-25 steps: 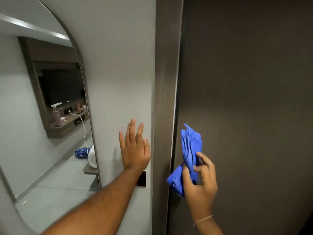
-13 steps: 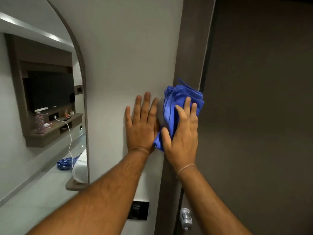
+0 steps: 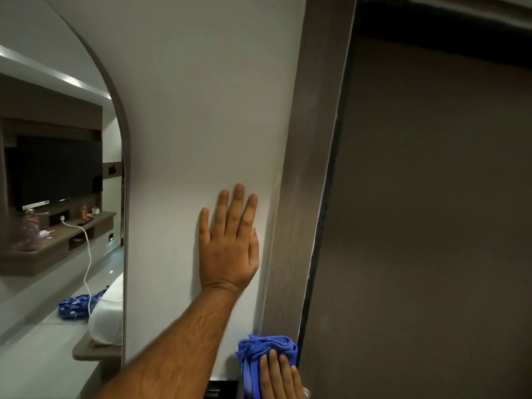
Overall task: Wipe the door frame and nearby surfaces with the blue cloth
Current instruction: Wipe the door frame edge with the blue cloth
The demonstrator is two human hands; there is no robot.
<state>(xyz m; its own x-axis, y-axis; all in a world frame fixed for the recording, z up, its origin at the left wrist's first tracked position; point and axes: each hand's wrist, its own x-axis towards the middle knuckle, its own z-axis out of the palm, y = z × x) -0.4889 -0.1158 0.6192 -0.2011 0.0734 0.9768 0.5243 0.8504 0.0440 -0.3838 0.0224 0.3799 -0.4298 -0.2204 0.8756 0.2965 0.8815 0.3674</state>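
Observation:
A dark wood door frame runs up the middle, between the white wall and a dark brown door. My left hand lies flat on the wall just left of the frame, fingers up and holding nothing. At the bottom edge, my right hand presses the bunched blue cloth against the lower frame; only its fingers and part of the palm show.
An arched mirror fills the left side and reflects a room with a TV, a shelf, a white cable and a bed. A dark switch plate sits on the wall below my left forearm.
My right hand has slid the blue cloth down the frame, from level with my left hand to well below it. My left hand stays flat on the wall. The view has tilted upward.

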